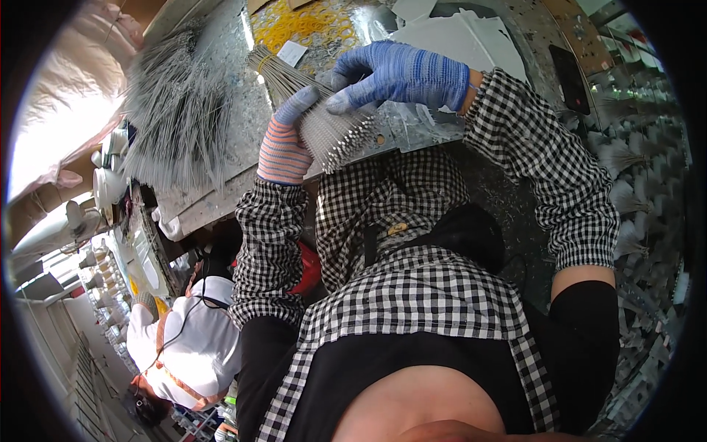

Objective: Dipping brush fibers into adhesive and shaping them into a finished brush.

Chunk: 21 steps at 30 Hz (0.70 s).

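- Currently, the left hand [287, 140], in an orange, pink and blue striped glove, grasps the bundle of thin grey wires [335, 132], with its thumb laid along the near flank.
- The right hand [401, 77], in a blue knitted glove, reaches over the bundle from the right. Its fingers are curled and its thumb tip lies over the upper side; whether it pinches any wires cannot be told.
- The bundle is located between the two hands, above the front edge of the tabletop [243, 140]. Its narrow end points to the upper left; its wide end, with pale tips, fans out toward the person.
- A yellow band [261, 65] encircles the bundle near the narrow end.
- A small white tag [291, 53] lies just beside the narrow end.
- Beyond the tag, a heap of loose yellow rings [302, 28] is spread on the tabletop.
- On the left, a large pile of loose grey wires [180, 110] occupies the tabletop.
- Behind the right hand lies a white sheet [464, 48]; farther right lies a black phone [568, 79].
- The person wears a black-and-white checked apron [420, 295]. At lower left, a co-worker [191, 346] in white is well apart from the bundle.
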Available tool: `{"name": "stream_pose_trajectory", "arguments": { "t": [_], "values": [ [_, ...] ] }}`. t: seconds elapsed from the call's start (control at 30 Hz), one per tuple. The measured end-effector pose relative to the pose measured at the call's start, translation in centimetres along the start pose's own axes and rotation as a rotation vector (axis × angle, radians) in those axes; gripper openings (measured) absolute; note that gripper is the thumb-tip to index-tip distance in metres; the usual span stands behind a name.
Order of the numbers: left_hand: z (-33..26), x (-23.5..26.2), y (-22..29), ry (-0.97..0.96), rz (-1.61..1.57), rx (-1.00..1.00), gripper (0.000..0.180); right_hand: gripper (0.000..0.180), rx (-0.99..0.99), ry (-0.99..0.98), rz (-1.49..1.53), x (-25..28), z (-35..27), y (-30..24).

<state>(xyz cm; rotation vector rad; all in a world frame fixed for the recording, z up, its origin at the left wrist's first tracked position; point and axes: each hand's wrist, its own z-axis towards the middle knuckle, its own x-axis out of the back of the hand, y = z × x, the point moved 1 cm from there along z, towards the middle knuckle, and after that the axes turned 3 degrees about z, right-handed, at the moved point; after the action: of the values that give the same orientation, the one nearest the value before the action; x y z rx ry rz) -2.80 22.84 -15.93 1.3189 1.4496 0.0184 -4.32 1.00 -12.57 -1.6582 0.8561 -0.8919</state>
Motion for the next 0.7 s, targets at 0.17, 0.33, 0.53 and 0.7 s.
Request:
{"name": "stream_pose_trajectory", "arguments": {
  "t": [0.17, 0.33, 0.53, 0.7],
  "values": [
    [0.6, 0.3, -0.1, -0.022, -0.017, 0.079, 0.053, 0.053, 0.002, 0.003, 0.083, 0.4, -0.7, 1.4],
    [0.7, 1.7, -0.1, 0.049, 0.003, 0.06, 0.041, 0.041, 0.13, 0.064, 0.011, 0.0, -0.8, 2.8],
    [1.1, 2.9, 0.6, 0.145, 0.334, -0.139, 0.02, 0.031, 0.256, 0.2, -0.494, -0.2, -1.9, 1.7],
    [1.7, 1.6, 0.8, 0.156, 0.488, -0.275, 0.015, 0.034, 0.031, 0.252, -0.71, -0.8, -2.9, 0.2]
  ]
}}
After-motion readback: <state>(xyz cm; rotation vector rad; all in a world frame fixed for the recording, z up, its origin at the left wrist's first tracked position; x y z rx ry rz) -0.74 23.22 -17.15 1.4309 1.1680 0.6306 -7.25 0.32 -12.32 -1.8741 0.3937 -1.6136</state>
